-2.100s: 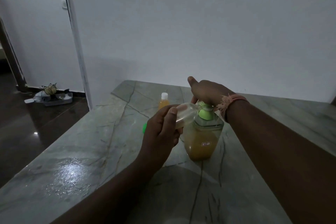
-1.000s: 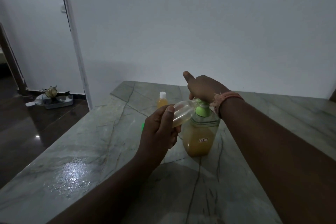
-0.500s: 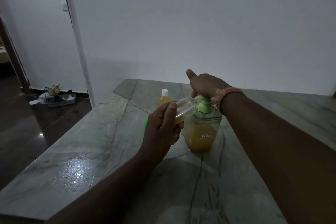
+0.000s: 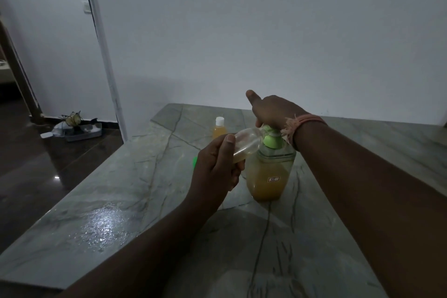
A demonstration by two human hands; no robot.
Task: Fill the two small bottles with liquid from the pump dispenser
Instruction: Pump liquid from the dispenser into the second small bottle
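One small bottle (image 4: 244, 144) tilted at the pump dispenser (image 4: 268, 172) nozzle, pinched in left hand (image 4: 216, 172); slightly more amber inside than a second ago. Right hand (image 4: 273, 110) pressing pump, fingers flat (thumb out). Capped bottle (image 4: 219, 128) behind dispenser, full.

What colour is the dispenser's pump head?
Light green pump head, seen in the head view.

Two small clear plastic bottles: one tilted, uncapped (image 4: 246, 143), one white-capped with amber liquid (image 4: 219, 127) at eleven o'clock of one green-topped square pump dispenser (image 4: 269, 172). One green cap (image 4: 195, 161). Two hands.
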